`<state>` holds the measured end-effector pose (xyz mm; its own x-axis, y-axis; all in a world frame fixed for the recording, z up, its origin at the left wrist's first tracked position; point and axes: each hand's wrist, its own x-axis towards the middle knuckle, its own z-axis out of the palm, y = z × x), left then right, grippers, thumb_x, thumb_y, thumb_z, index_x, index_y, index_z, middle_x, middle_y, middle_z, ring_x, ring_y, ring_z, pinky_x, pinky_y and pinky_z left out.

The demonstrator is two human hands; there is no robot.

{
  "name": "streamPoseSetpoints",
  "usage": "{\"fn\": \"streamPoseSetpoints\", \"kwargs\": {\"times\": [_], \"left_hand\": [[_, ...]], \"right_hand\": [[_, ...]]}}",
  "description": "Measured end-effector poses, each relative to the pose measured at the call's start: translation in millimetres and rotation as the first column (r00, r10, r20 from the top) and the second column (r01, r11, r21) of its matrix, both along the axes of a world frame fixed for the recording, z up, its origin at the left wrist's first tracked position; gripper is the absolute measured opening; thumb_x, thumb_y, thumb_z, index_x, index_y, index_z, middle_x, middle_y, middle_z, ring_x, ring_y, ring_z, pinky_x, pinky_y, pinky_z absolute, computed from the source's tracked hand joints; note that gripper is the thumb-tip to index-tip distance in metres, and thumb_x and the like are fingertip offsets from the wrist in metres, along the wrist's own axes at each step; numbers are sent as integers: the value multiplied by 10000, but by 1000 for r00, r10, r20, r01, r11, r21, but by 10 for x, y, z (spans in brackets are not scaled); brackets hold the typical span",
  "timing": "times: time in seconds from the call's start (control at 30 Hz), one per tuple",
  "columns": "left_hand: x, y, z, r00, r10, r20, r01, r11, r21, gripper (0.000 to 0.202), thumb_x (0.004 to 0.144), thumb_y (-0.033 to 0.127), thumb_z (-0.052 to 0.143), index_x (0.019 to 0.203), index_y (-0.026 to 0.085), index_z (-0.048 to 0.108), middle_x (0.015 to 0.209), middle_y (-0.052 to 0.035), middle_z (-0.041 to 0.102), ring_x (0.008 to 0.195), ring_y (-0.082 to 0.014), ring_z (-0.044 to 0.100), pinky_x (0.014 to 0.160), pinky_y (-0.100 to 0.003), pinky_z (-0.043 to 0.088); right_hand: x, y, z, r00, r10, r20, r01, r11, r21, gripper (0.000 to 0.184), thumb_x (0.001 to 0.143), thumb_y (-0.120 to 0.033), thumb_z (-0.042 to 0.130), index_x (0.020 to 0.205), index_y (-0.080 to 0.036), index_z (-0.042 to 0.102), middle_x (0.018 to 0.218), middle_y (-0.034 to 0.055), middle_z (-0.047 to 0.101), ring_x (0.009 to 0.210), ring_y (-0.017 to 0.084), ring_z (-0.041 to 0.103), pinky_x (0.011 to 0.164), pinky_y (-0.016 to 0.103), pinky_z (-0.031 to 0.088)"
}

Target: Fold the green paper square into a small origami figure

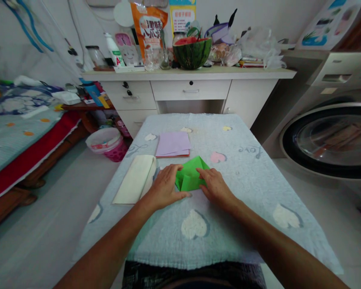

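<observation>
The step in hand looked to be folding: a green paper (pixel 190 176), already creased into several angled panels, lay on the cloth-covered surface (pixel 243 228) between the two hands. Its top came to a blunt point beyond the fingertips, and its lower edge sat closest to the left thumb.

The left hand (pixel 168 186) was spread, its fingers at the paper's left edge and its thumb stretched well apart from them, low by the near edge. The right hand (pixel 215 186) was bent at the opposite side, index finger on the paper and thumb by its lower right edge; whether these two pinched a layer or merely pressed it, I could not tell.

Just to the left of the left hand lay a pale folded piece (pixel 134 180), its material unclear. Ahead of that hand, apart from it, rested a stack of purple sheets (pixel 173 141) with a red edge showing underneath.

The next move, in my judgement, called for the left hand to steady the paper while the right lined up the loose panel and ran a finger firmly along the crease, without shifting the layers below.
</observation>
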<state>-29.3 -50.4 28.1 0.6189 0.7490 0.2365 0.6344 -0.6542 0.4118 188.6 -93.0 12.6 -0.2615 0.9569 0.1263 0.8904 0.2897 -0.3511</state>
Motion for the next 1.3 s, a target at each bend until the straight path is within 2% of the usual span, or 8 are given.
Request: {"fn": "streamPoseSetpoints", "kwargs": {"times": [0.1,0.2,0.37,0.5,0.7,0.87,1.17,1.3], "left_hand": [[-16,62,-59,998,-55,-37,55,998,-6,913,588,477,819,1325,186,366,1407,-183,429,1349,-352,361,1066,-528,328],[-40,77,-140,994,-86,-63,87,996,22,851,583,436,834,1298,215,429,1462,-161,392,1405,-352,274,1100,-536,276],[-57,74,-191,993,-110,29,101,970,220,552,707,281,759,1215,211,551,1423,-136,466,1370,-332,349,1099,-533,306],[-69,34,-142,973,-187,134,103,875,473,196,806,94,615,956,214,651,1197,-81,637,1189,-254,529,996,-453,447],[-31,-177,-20,938,-336,84,186,694,696,147,863,115,593,966,209,638,1020,-42,707,1028,-202,584,900,-411,471],[73,-307,28,933,-358,-29,267,636,724,117,872,107,598,956,179,636,918,-35,697,891,-174,586,757,-326,452],[299,-332,-125,924,-259,-281,379,721,581,112,913,155,527,831,172,601,735,-19,608,712,-171,559,606,-312,433],[320,-350,-149,920,-279,-275,389,735,555,100,913,150,523,876,157,616,836,-47,657,783,-192,607,641,-322,502]], "right_hand": [[50,-1,-50,995,20,-97,-13,998,68,302,751,-60,528,994,-180,662,933,73,655,911,231,520,821,361,381],[100,-5,-57,977,83,-195,-44,980,195,233,690,-19,495,764,-191,635,841,51,623,894,219,510,837,372,363],[159,-5,-23,953,129,-274,-8,915,403,236,672,-11,486,723,-213,599,1048,49,593,1070,249,472,938,448,335],[197,-22,10,952,107,-287,42,883,468,258,664,10,496,705,-228,586,1186,20,533,1217,279,394,1017,516,289],[283,-58,106,940,99,-327,66,886,459,248,777,8,473,748,-221,566,1183,64,559,1112,250,479,928,450,413],[368,-76,210,888,236,-395,-91,931,353,259,814,12,398,835,-219,513,1081,75,604,1015,178,584,862,343,481],[597,-306,12,962,217,-166,-191,968,163,634,695,-49,508,1303,-218,444,1414,144,460,1315,277,435,1059,504,386],[577,-401,-99,986,155,-62,-139,968,210,553,726,-128,618,1264,-206,512,1401,146,489,1338,337,383,1068,587,319]]}}
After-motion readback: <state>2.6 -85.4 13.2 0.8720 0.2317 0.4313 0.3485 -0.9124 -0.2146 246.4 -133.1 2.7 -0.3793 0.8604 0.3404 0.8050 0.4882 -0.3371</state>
